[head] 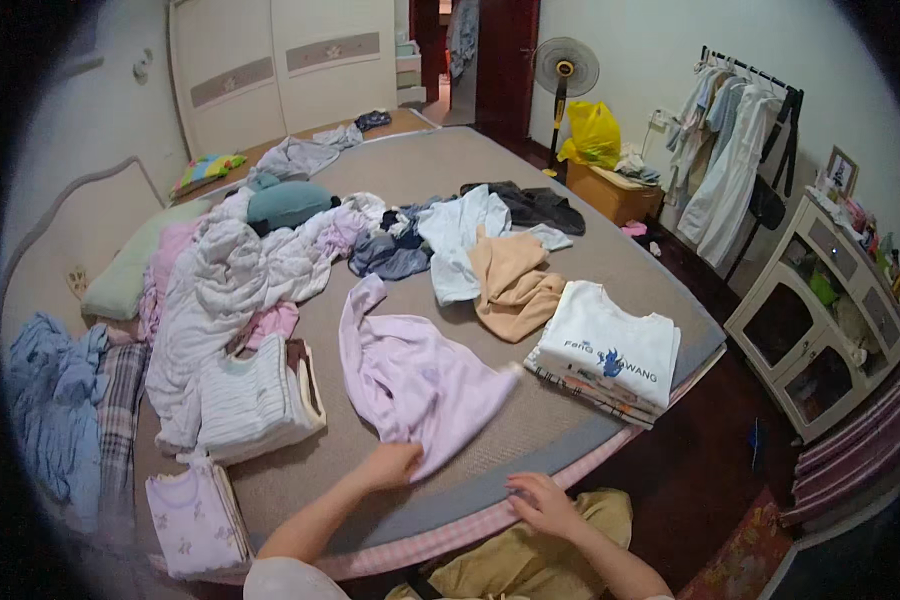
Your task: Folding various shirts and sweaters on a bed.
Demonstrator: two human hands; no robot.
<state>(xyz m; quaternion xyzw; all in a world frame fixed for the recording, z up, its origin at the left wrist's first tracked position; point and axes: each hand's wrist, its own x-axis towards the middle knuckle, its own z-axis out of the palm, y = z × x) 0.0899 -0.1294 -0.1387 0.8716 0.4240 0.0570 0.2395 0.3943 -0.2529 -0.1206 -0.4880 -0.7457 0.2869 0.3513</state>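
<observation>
A pale lilac long-sleeved garment (427, 375) lies loosely spread on the bed mat (307, 487). My left hand (396, 463) grips its near edge. My right hand (544, 504) is to the right, over the pink-checked bed edge, fingers apart and holding nothing. Right of the garment sits a stack of folded shirts (611, 337), with a white printed one on top. To the left stand a pile of folded striped clothes (247, 401) and, nearer, a small stack of folded lilac printed clothes (195, 517).
Behind the garment lie a tan garment (514, 285), a light blue shirt (461, 232), dark clothes (532, 206) and a rumpled white quilt (225, 277). A teal pillow (289, 204) rests on the quilt. A fan (566, 67), a clothes rack (750, 67) and a cabinet (817, 315) stand beyond the bed.
</observation>
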